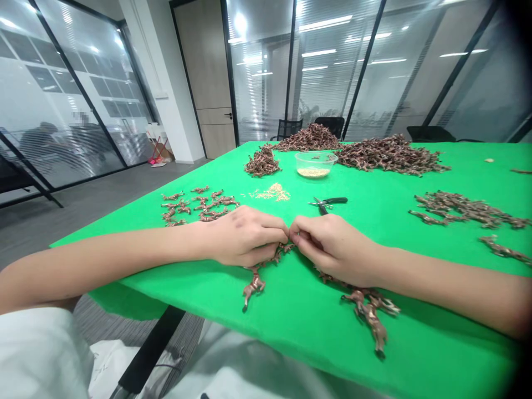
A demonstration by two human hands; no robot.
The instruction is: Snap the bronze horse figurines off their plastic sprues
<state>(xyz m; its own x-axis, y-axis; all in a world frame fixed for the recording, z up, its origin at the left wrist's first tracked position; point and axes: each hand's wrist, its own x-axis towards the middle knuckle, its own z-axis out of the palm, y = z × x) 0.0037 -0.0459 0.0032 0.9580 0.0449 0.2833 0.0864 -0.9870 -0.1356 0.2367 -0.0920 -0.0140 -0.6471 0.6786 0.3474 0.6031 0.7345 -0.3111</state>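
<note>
The green tablecloth [295,316] is brightly lit, and the glass partition [266,88] is streaked with glare. Animal figurines [467,208] at right are slightly blurred; the right-hand corners are darkened.

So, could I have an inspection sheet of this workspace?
Surface: bright green cloth-like tabletop.
Job's things: small glossy brown animal-shaped figures, near both hands.
Clutter: loose gold-coloured bits, round clear plastic bowl, black-handled metal pliers, dark brown heaps.
Hands: bare left hand and bare right hand, fingertips close together; anything pinched is hidden.
Cables: thin dark line beneath the tabletop, possibly a cord.
Surroundings: glass partition walls, pale wooden door, black chairs.
</note>
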